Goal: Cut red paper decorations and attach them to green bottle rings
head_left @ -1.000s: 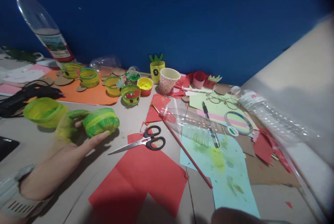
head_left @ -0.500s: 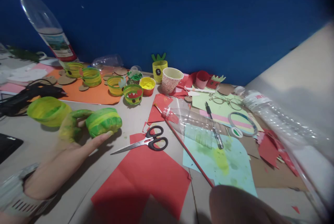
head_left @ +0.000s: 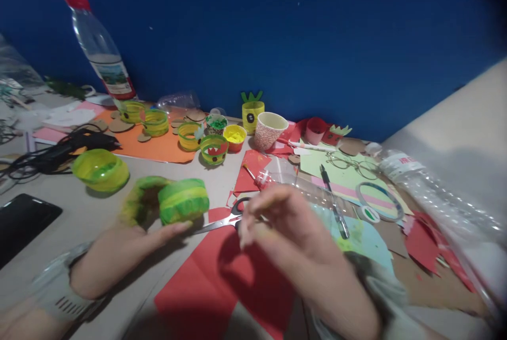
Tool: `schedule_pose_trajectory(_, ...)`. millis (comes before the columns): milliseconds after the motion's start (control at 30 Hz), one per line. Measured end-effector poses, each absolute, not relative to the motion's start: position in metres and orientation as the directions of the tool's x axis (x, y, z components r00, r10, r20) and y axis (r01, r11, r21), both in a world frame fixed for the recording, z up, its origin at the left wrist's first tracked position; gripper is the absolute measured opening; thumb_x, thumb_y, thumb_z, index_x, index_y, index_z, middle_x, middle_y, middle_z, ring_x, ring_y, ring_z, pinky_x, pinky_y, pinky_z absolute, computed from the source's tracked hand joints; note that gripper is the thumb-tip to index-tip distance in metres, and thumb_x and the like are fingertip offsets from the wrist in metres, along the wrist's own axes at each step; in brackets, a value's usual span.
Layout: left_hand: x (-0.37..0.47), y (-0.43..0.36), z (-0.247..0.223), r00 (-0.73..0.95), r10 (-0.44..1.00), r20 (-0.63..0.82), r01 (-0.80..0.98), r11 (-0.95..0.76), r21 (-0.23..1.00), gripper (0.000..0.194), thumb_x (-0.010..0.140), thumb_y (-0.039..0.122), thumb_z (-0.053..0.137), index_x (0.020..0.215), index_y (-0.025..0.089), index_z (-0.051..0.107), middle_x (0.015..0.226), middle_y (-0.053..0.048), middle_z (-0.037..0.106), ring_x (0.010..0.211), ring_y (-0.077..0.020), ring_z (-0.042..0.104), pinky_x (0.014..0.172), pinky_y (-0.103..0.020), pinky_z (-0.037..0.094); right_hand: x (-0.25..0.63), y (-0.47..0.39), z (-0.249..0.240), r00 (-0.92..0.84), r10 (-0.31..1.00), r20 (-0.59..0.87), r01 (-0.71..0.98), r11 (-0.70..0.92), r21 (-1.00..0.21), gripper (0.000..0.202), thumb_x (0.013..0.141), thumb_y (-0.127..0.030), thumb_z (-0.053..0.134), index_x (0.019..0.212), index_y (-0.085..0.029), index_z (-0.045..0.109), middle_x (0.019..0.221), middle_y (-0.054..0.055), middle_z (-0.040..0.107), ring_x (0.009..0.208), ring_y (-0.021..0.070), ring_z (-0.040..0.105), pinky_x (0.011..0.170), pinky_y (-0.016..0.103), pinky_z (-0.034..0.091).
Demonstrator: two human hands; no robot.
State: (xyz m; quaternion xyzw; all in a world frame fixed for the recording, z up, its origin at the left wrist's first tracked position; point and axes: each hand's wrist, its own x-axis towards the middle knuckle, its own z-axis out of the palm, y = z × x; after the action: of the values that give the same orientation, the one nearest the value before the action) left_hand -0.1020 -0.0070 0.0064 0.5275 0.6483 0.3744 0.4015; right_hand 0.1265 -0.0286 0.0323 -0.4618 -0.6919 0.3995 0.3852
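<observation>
My left hand (head_left: 137, 224) is wrapped around a small cup painted in green and yellow stripes (head_left: 184, 200), tilted on its side above the table. Its thumb presses along the lower edge, and green paint stains the fingers. My right hand (head_left: 285, 234) hangs over the black-handled scissors (head_left: 225, 221) and a sheet of red paper (head_left: 198, 282). Its fingers are bent and a little blurred, with a gap between thumb and forefinger and nothing visible in them. The hand covers most of the scissors' handles.
A yellow-green painted bowl (head_left: 101, 171) stands at left near a phone (head_left: 27, 226) and a black glue gun (head_left: 85, 139). Several painted cups, a paper cup (head_left: 270, 131) and a red-capped bottle (head_left: 101, 49) line the back. Rightward lie a pen (head_left: 335, 202), tape roll (head_left: 378, 202) and clear bottles.
My right hand has come up from the lower edge to above the scissors. My left hand still grips the striped cup, now further right in view. The whole view has shifted leftward.
</observation>
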Motion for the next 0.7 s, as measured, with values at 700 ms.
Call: schedule_pose_trajectory(700,-0.112,-0.013,-0.020,0.361,0.921,0.146,0.370,-0.285,0.884,0.054,0.073,0.030,0.078,0.118,0.037,0.048,0.115,0.003,0.060,0.107,-0.0169,0.060,0.096,-0.028,0.047,0.121,-0.007,-0.014,-0.520,0.781,0.346,0.383,0.575,-0.723,0.044,0.086,-0.023,0.066,0.126,-0.025,0.046,0.119,0.007,0.059,0.114,0.0232,0.052,0.100,0.036,0.042)
